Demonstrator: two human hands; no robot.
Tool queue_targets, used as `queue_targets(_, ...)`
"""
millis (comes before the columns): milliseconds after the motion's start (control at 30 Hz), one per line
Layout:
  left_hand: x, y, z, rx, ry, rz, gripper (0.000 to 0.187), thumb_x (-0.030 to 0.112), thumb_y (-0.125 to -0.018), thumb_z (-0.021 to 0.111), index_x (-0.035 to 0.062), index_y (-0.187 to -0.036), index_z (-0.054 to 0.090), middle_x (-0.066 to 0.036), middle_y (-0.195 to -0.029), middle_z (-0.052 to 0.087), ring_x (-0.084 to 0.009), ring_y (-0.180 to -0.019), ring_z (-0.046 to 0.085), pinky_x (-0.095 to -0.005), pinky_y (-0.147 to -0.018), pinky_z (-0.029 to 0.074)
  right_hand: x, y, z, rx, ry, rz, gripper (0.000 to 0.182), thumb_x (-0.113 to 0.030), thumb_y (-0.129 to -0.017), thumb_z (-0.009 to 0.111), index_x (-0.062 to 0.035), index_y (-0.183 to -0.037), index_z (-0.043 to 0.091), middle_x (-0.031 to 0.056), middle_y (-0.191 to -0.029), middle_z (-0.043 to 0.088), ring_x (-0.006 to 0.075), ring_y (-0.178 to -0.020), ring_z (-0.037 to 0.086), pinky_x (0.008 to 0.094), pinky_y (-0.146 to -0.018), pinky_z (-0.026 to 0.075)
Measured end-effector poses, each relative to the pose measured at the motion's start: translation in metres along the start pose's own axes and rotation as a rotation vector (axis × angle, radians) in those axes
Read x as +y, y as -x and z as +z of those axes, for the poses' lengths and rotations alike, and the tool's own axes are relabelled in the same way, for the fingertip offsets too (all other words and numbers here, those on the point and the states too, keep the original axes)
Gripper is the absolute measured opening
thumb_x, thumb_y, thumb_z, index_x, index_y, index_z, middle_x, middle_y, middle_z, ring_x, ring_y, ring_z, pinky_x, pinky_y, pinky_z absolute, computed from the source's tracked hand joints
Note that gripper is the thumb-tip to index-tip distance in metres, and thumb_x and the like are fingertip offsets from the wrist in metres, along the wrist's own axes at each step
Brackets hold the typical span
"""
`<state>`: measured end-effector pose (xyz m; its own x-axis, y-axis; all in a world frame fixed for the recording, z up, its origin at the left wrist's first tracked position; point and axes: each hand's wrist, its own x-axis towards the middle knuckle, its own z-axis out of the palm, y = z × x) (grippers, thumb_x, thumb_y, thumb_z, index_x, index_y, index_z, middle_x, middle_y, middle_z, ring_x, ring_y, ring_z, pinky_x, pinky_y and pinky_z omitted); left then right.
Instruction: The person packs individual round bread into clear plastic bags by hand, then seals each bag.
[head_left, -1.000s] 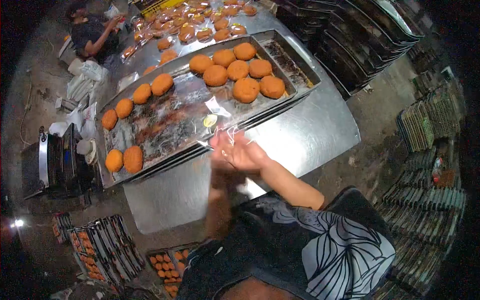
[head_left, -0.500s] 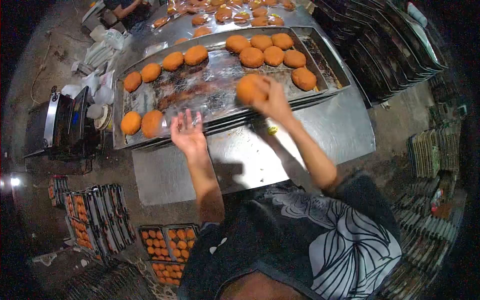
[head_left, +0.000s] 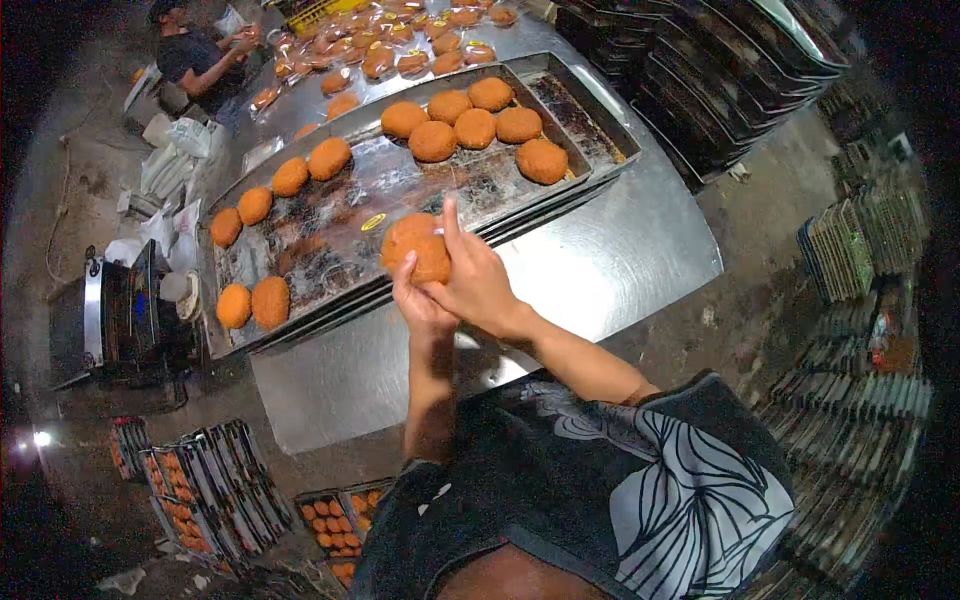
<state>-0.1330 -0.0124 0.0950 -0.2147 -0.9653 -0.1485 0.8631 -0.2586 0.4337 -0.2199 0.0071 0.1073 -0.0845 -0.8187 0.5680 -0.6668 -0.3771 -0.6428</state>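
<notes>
An orange-brown crumbed bun point(head_left: 418, 248) is held between my two hands over the near edge of a metal tray point(head_left: 520, 218). My left hand point(head_left: 424, 303) is closed around its lower side, with the fingertips at the crust. Against its right side presses my right hand point(head_left: 480, 287), with one digit sticking up. Just past the bun, a small yellow oval label point(head_left: 373, 222) shows over the tray. Similar buns sit along the tray's far side, including a bun point(head_left: 541, 161) at the right, and a pair with another bun point(head_left: 270, 302) rests at the left.
Bagged buns point(head_left: 380, 60) cover the back of the metal table point(head_left: 330, 390). A person point(head_left: 205, 60) sits at the far left. Dark trays point(head_left: 690, 80) are stacked at the right. Racks of buns point(head_left: 190, 500) stand on the floor at lower left.
My right hand has brought the bun left and down to my left hand, and both now hold it. The left hand, earlier open with clear plastic at its fingers, has closed.
</notes>
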Motion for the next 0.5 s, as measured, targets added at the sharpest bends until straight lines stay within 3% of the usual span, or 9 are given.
queue_targets(67, 0.014, 0.010, 0.009, -0.018, 0.088, -0.102, 0.046, 0.026, -0.078, 0.049, 0.0057, -0.118, 0.039, -0.014, -0.111, 0.049, -0.0269, -0.104, 0.047, -0.0396, -0.088, 0.040, 0.005, 0.015, -0.002, -0.001, -0.576, 0.048, 0.099, -0.008, -0.055, 0.073, -0.0028, -0.133, 0.013, 0.0158, -0.101, 0.052, 0.0242, -0.086, 0.055, 0.0349, -0.068, 0.048)
queue_targets(133, -0.006, 0.010, -0.013, -0.007, 0.080, -0.142, 0.047, 0.022, -0.077, 0.053, 0.0027, -0.117, 0.039, -0.015, -0.113, 0.047, -0.0279, -0.101, 0.049, -0.0411, -0.085, 0.041, 0.004, 0.014, -0.025, 0.063, -0.299, 0.383, 0.076, -0.008, -0.063, 0.069, -0.0042, -0.128, 0.029, 0.0137, -0.094, 0.052, 0.0212, -0.087, 0.055, 0.0320, -0.063, 0.048)
queue_targets(200, -0.030, 0.026, -0.029, -0.220, -0.577, 0.006, 0.045, 0.010, -0.077, 0.054, 0.0017, -0.118, 0.038, -0.013, -0.106, 0.049, -0.0282, -0.091, 0.052, -0.0391, -0.084, 0.043, 0.040, -0.001, -0.024, -0.190, -0.224, 0.225, 0.039, -0.016, -0.071, 0.062, -0.0019, -0.106, 0.054, 0.0122, -0.074, 0.057, 0.0176, -0.073, 0.059, 0.0305, -0.057, 0.046)
queue_targets(267, -0.040, 0.037, -0.013, 0.132, -0.332, -0.199, 0.042, 0.001, -0.074, 0.057, 0.0001, -0.114, 0.043, -0.010, -0.097, 0.051, -0.0260, -0.081, 0.054, -0.0333, -0.080, 0.044, 0.068, -0.040, -0.023, -0.166, -0.195, 0.139, 0.023, -0.023, -0.076, 0.055, -0.0013, -0.078, 0.063, 0.0115, -0.057, 0.056, 0.0199, -0.055, 0.056, 0.0315, -0.052, 0.044)
queue_targets(300, -0.053, 0.033, -0.033, 0.020, -0.453, -0.186, 0.039, 0.004, -0.071, 0.061, -0.0012, -0.107, 0.048, -0.008, -0.091, 0.051, -0.0224, -0.081, 0.052, -0.0297, -0.076, 0.043, 0.070, -0.078, -0.029, -0.093, -0.106, 0.011, 0.025, -0.021, -0.078, 0.053, -0.0007, -0.067, 0.062, 0.0129, -0.055, 0.056, 0.0246, -0.050, 0.055, 0.0330, -0.052, 0.043)
queue_targets(333, -0.062, 0.028, -0.047, 0.019, -0.452, -0.186, 0.039, 0.004, -0.071, 0.061, -0.0012, -0.107, 0.048, -0.008, -0.091, 0.051, -0.0224, -0.081, 0.052, -0.0297, -0.076, 0.043, 0.043, -0.113, -0.039, 0.030, -0.101, -0.027, 0.025, -0.022, -0.078, 0.053, -0.0005, -0.067, 0.061, 0.0125, -0.055, 0.056, 0.0286, -0.051, 0.054, 0.0347, -0.052, 0.043)
queue_targets(400, -0.085, 0.019, -0.075, -0.385, -1.602, -0.072, 0.042, 0.006, -0.064, 0.068, -0.0012, -0.101, 0.051, -0.010, -0.089, 0.050, -0.0246, -0.081, 0.051, -0.0311, -0.072, 0.043, 0.027, -0.167, -0.026, 0.087, -0.092, -0.025, 0.022, -0.021, -0.077, 0.054, -0.0002, -0.077, 0.059, 0.0161, -0.069, 0.058, 0.0312, -0.065, 0.056, 0.0369, -0.060, 0.044)
queue_targets(467, -0.111, 0.012, -0.148, -0.712, -1.905, 0.350, 0.043, 0.012, -0.058, 0.072, 0.0009, -0.095, 0.052, -0.012, -0.086, 0.051, -0.0283, -0.082, 0.050, -0.0348, -0.073, 0.042, 0.053, -0.150, 0.003, 0.028, -0.078, -0.209, 0.023, -0.021, -0.077, 0.055, -0.0005, -0.086, 0.057, 0.0178, -0.079, 0.057, 0.0319, -0.075, 0.055, 0.0371, -0.067, 0.043)
queue_targets(500, -0.116, 0.014, -0.164, -0.702, -1.884, 0.345, 0.040, 0.015, -0.054, 0.072, 0.0030, -0.086, 0.052, -0.013, -0.085, 0.051, -0.0309, -0.084, 0.049, -0.0377, -0.075, 0.041, 0.065, -0.142, 0.017, -0.030, -0.073, -0.395, 0.028, -0.021, -0.076, 0.056, -0.0008, -0.095, 0.055, 0.0194, -0.090, 0.057, 0.0327, -0.085, 0.054, 0.0374, -0.073, 0.042)
